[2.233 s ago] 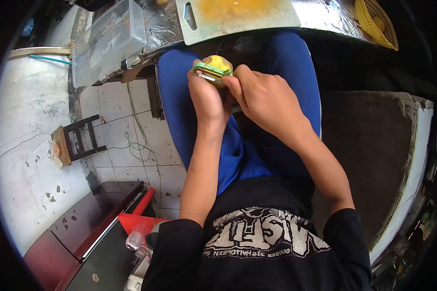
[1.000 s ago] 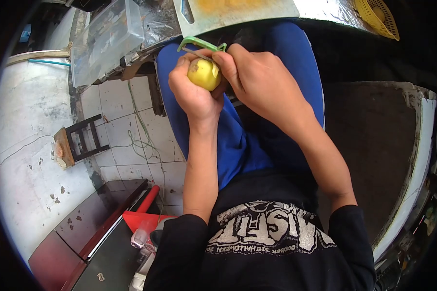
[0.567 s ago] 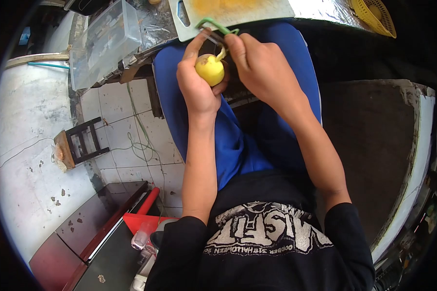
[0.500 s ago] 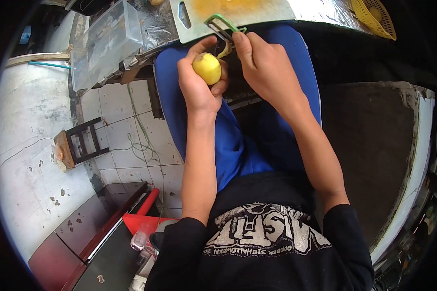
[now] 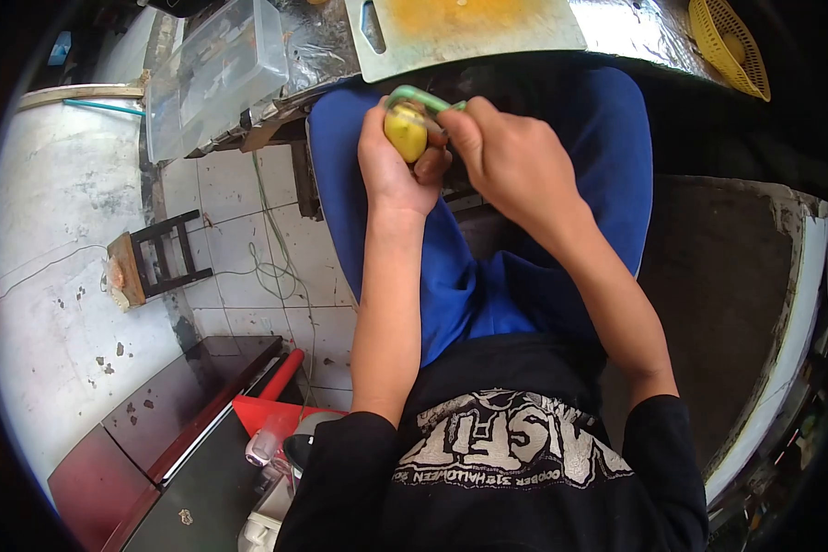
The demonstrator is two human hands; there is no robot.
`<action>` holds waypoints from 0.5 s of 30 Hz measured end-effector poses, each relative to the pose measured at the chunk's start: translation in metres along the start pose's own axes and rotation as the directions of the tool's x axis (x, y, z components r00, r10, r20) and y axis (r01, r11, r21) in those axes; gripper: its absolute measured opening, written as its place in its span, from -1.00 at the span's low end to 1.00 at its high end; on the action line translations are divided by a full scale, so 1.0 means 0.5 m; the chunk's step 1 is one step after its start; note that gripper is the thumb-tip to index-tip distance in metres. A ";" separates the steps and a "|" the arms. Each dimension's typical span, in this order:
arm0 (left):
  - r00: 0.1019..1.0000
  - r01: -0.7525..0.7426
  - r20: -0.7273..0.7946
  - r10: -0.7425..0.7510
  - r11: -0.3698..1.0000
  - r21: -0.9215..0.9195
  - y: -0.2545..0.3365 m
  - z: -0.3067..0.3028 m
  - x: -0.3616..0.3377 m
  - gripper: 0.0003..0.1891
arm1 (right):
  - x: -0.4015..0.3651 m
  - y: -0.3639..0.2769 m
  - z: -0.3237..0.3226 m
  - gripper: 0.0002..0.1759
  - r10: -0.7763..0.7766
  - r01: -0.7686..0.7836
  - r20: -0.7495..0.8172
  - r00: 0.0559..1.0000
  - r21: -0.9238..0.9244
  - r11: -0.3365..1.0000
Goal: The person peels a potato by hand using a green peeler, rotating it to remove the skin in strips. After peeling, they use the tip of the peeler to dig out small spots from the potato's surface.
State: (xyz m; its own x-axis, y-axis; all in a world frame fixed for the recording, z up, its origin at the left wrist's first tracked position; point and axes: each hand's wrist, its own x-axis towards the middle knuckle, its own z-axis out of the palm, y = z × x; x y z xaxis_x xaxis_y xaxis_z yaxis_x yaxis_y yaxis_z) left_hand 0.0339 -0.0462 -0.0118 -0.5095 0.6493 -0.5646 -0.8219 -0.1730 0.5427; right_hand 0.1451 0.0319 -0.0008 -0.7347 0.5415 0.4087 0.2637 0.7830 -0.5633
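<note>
My left hand (image 5: 394, 170) is wrapped round a yellow, peeled-looking potato (image 5: 406, 134), holding it above my lap. In my right hand (image 5: 520, 152) is a green-framed peeler (image 5: 421, 97), gripped by its handle. The peeler's head lies over the upper end of the potato, its blade partly hidden and blurred. Just beyond both hands, a white cutting board (image 5: 478, 44) with an orange-yellow stain rests on the foil-covered table.
A clear plastic box (image 5: 221, 78) stands on the table's left side. At the far right is a yellow basket (image 5: 729, 51) with a roundish item inside. A small wooden stool (image 5: 161, 256) is on the tiled floor, left of my legs.
My right hand has brought the peeler down and left onto the potato. The strip of peel that hung from the blade is no longer visible. The camera view has shifted slightly.
</note>
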 end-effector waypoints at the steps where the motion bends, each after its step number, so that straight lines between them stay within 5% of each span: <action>1: 0.997 0.018 0.081 -0.012 0.997 -0.077 -0.006 -0.012 0.014 -0.63 | -0.006 -0.006 0.005 -0.50 -0.014 0.015 0.031 0.999 -0.056 0.998; 4: 0.996 0.008 0.085 -0.005 0.999 -0.033 -0.005 -0.015 0.016 -0.68 | -0.012 -0.013 0.007 -0.58 -0.033 0.049 0.102 0.994 -0.164 0.985; 12: 0.996 -0.088 -0.002 0.089 0.985 0.146 -0.034 0.015 -0.007 -0.67 | 0.006 0.014 0.015 -0.54 0.052 -0.050 0.002 0.999 -0.265 0.963; 15: 0.988 -0.103 0.122 0.090 0.989 0.104 -0.036 0.009 -0.012 -0.72 | 0.016 0.042 0.013 -0.47 0.071 -0.075 -0.037 0.997 -0.110 0.991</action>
State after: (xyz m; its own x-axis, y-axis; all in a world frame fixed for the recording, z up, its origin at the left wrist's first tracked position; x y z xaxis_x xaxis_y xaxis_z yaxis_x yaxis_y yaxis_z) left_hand 0.0528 -0.0435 -0.0155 -0.5463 0.7166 -0.4335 -0.7343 -0.1609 0.6595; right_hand 0.1408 0.0506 -0.0142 -0.6905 0.6069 0.3935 0.3850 0.7690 -0.5103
